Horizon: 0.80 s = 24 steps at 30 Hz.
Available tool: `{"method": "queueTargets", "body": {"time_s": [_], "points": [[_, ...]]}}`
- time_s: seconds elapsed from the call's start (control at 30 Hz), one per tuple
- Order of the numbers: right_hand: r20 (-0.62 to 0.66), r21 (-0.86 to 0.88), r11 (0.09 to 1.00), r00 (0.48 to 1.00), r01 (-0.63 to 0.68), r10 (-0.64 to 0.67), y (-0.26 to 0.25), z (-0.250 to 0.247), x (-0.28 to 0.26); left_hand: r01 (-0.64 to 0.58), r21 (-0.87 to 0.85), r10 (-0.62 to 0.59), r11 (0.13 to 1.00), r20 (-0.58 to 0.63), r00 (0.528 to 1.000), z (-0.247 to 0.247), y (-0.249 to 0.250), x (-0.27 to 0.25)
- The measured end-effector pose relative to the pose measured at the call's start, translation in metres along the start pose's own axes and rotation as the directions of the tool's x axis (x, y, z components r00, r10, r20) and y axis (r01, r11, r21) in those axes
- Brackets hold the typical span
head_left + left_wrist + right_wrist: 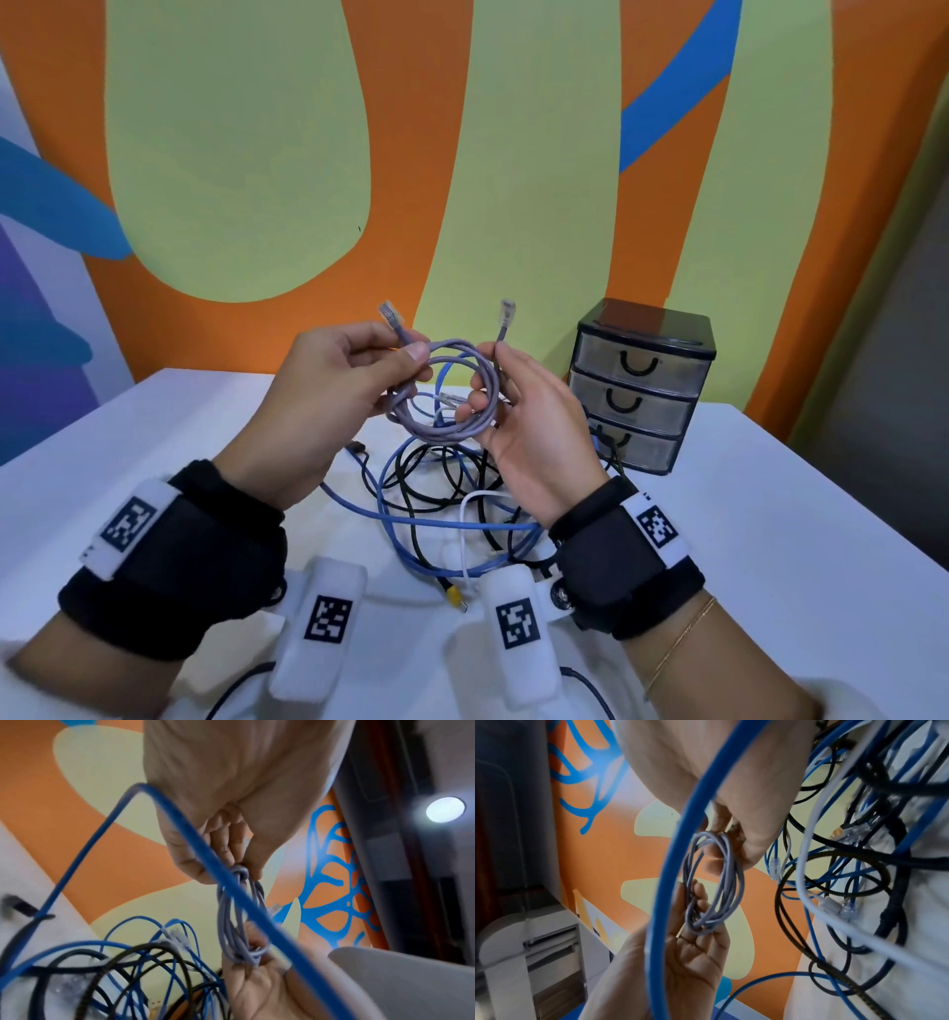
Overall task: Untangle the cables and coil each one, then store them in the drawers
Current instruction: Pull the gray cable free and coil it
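A lilac-grey network cable (447,416) is wound into a small coil and held above the table between both hands. My left hand (411,349) pinches the coil's left side with thumb and fingers, and my right hand (482,380) holds the right side. Its two clear plugs stick up, one (390,311) on the left and one (507,308) on the right. In the left wrist view the coil (231,923) hangs from my left fingers (228,850). A tangle of blue, black and white cables (441,493) lies below on the white table (770,514).
A small black unit with three smoky drawers (642,380) stands at the back right, all shut, with a black cable at its bottom drawer. A thick blue cable (670,862) loops close in front of the right wrist camera. A yellow plug (454,598) lies near me.
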State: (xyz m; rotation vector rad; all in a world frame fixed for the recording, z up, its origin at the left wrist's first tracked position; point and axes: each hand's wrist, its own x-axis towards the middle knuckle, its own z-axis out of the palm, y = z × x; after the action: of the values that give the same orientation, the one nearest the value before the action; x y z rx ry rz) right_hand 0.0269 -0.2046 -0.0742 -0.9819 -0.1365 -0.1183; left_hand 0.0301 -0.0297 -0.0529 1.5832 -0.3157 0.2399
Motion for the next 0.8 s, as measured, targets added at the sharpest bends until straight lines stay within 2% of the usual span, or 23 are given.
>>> {"method": "queueTargets", "body": {"time_s": [0.13,0.2,0.3,0.47,0.67,0.73,0.8], "points": [[0.051,0.047,0.999,0.999,-0.018,0.015,-0.008,-0.001,-0.001,0.087,-0.048,-0.088,0.995,-0.010,0.996,-0.001,-0.004,0.005],[0.167,0.048,0.996,0.984,-0.076,0.067,-0.015,-0.004,-0.001,0.110,-0.027,-0.110,0.994,-0.033,0.993,-0.002,-0.008,0.007],[0.321,-0.098,0.990,0.938,-0.102,0.129,-0.021,-0.009,-0.003,0.139,-0.004,-0.139,0.990,-0.032,0.990,-0.006,-0.010,0.008],[0.248,-0.381,0.924,0.966,0.031,0.070,-0.009,-0.011,0.000,0.115,-0.073,-0.115,0.991,0.005,0.993,-0.011,-0.005,0.009],[0.180,-0.416,0.898,0.981,0.142,-0.072,-0.012,-0.013,0.003,-0.017,0.007,0.017,1.000,0.036,0.999,-0.003,-0.002,0.001],[0.163,-0.548,0.816,0.980,0.185,-0.113,-0.010,-0.015,0.005,-0.050,0.081,0.046,0.995,0.049,0.998,-0.003,-0.002,0.000],[0.149,-0.738,0.633,0.972,0.232,-0.182,-0.006,-0.018,0.007,-0.090,0.151,0.086,0.984,0.033,0.996,-0.004,0.001,-0.002]]}}
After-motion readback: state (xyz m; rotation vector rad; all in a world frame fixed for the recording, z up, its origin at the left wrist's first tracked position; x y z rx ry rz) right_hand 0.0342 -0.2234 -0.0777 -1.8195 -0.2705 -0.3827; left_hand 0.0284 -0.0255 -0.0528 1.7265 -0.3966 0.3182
